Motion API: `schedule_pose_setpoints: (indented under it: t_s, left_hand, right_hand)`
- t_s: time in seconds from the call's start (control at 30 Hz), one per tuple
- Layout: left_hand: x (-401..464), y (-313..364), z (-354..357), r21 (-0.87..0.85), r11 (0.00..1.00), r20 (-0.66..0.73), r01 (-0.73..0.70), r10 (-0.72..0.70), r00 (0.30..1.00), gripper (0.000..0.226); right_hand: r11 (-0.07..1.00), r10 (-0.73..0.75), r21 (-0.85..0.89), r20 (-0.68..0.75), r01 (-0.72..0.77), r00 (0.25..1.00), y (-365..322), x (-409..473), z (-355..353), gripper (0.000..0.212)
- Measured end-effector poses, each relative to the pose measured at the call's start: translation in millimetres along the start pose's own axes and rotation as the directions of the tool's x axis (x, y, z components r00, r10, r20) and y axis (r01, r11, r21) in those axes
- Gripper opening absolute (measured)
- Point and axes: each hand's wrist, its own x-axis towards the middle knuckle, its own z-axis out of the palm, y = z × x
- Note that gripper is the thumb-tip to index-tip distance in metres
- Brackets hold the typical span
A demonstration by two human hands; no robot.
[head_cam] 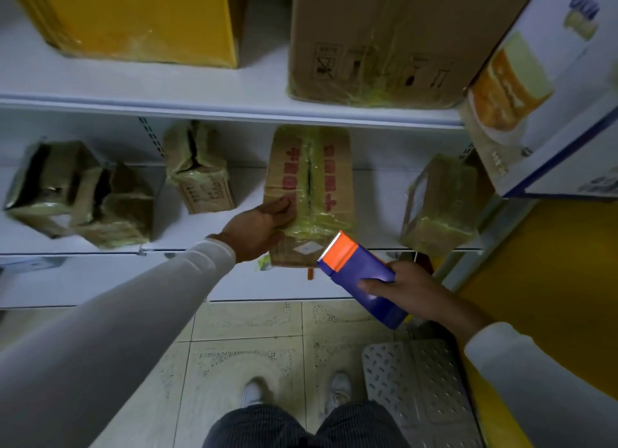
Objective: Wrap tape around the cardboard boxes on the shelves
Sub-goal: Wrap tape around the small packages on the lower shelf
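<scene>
A long cardboard box with red print (321, 176) lies on the lower white shelf (207, 243), wrapped in yellowish tape and jutting over the front edge. My left hand (257, 228) grips its near left corner, thumb on top. My right hand (411, 290) holds a blue tape dispenser (361, 277) with an orange head and a toothed blade, just in front of the box's near end.
Other taped boxes sit on the lower shelf: two crushed ones (80, 193) at left, a small one (200, 170), and one (441, 203) at right. The upper shelf (200, 89) carries a yellow box (143, 19), a brown box (384, 39) and a printed white carton (548, 89). A grey perforated step (418, 390) stands on the tiled floor.
</scene>
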Motion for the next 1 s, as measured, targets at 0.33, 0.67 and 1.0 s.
schedule_pose_setpoints:
  t_s: [0.33,0.67,1.0]
  left_hand:
    - [-46,34,9,-0.672,0.739,-0.146,0.048,-0.195,0.970,0.023]
    - [-66,31,13,-0.878,0.437,0.085,0.195,-0.257,0.963,0.019]
    - [-74,-20,-1,-0.930,0.351,-0.095,0.113,-0.524,0.847,0.021]
  right_hand:
    - [0.996,-0.071,-0.035,0.142,0.076,0.987,-24,-1,1,0.017]
    - [0.991,-0.101,-0.048,0.307,0.121,0.947,-52,14,9,0.023]
    - [0.956,-0.062,-0.250,0.336,0.153,0.940,-80,37,-35,0.024]
